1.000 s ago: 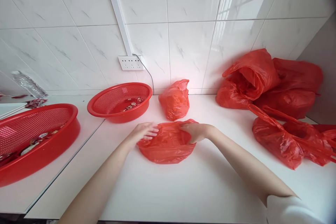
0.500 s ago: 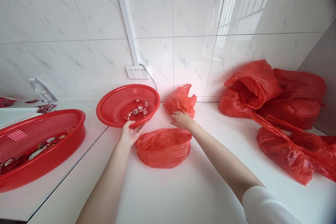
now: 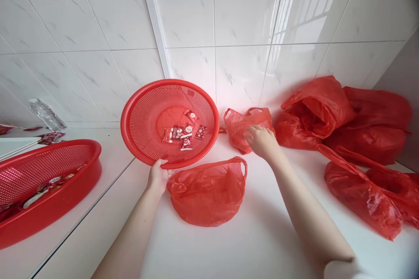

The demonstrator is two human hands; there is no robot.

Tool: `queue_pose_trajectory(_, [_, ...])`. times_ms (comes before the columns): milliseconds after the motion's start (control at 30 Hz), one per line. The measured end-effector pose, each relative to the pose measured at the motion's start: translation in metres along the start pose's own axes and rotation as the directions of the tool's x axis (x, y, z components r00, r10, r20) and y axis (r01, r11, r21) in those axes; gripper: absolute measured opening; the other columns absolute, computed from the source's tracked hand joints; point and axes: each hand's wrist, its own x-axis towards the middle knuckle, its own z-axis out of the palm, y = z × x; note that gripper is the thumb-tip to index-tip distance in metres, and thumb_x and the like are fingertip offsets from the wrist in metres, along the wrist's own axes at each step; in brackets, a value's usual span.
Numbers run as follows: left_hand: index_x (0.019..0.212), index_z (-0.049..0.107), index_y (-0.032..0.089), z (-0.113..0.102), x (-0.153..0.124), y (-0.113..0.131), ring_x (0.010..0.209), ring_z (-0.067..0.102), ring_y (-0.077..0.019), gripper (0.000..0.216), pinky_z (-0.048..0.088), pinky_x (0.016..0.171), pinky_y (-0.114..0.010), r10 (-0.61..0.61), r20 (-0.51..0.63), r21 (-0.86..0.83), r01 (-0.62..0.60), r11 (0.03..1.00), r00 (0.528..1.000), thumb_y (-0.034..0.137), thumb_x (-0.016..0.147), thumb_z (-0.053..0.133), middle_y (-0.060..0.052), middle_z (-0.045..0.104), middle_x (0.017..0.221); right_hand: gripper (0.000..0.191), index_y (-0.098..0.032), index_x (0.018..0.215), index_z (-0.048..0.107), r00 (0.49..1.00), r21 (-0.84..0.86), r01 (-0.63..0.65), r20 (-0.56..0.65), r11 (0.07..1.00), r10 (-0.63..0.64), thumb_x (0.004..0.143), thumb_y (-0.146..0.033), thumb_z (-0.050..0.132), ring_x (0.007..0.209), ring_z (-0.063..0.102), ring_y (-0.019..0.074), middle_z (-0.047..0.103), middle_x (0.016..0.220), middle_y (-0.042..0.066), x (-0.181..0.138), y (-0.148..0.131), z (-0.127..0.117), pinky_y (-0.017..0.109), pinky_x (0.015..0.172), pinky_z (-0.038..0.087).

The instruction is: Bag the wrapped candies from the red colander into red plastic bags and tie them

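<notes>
My left hand (image 3: 157, 178) grips the near rim of a round red plastic basket (image 3: 142, 122), thumb over the edge and fingers underneath. The basket is tilted up toward me, and several small wrapped packets (image 3: 186, 135) lie at its bottom. My right hand (image 3: 262, 140) is closed on the near side of a small red plastic bag (image 3: 235, 130) by the wall, its fingertips pressed into the film. Between my arms a second red plastic bag (image 3: 207, 200) lies on the white table with its mouth open and one handle loop raised.
Another red basket (image 3: 65, 200) with packets stands at the left. Behind it lies a clear plastic bottle (image 3: 47, 114). Several red plastic bags (image 3: 363, 126) are heaped at the right. A tiled wall (image 3: 240, 69) closes off the back; a seam runs along the table (image 3: 262, 235) at left.
The round basket has been lifted and tilted toward me, now covering the wall socket. My right hand and the small bag have moved to the right.
</notes>
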Motion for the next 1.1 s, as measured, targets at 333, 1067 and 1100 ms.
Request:
queue_pose_trajectory(333, [0.092,0.064,0.012,0.013,-0.032,-0.010,0.086,0.070,-0.0252,0.025,0.059,0.076,-0.040,0.060,0.223,0.151,-0.096,0.984,0.973,0.024,0.071,0.059,-0.010,0.073,0.094,0.025,-0.019,0.110,0.063,0.844,0.480,0.520,-0.163,0.707,-0.511,0.098,-0.026,0.042,0.096,0.065,0.0187,0.068,0.108,0.008,-0.036,-0.044,-0.015,0.031,0.085,0.050])
queue_pose_trajectory(1067, [0.086,0.063,0.013,0.021,-0.043,-0.031,0.086,0.071,-0.0279,0.025,0.057,0.080,-0.044,0.032,0.323,0.189,-0.097,0.977,0.946,0.029,0.067,0.063,-0.009,0.073,0.086,0.026,-0.018,0.111,0.066,0.694,0.489,0.558,0.166,0.670,-0.700,0.092,-0.014,0.049,0.089,0.067,0.0187,0.072,0.103,0.008,-0.017,-0.042,0.036,0.028,0.079,0.048])
queue_pose_trajectory(1100, [0.086,0.062,0.013,0.021,-0.042,-0.031,0.085,0.071,-0.0274,0.025,0.057,0.079,-0.043,0.051,0.314,0.189,-0.116,0.975,0.948,0.028,0.066,0.063,-0.008,0.073,0.085,0.024,-0.018,0.107,0.067,0.696,0.501,0.555,0.157,0.664,-0.701,0.092,-0.014,0.048,0.085,0.067,0.0180,0.072,0.099,0.008,-0.018,-0.043,0.035,0.027,0.076,0.048])
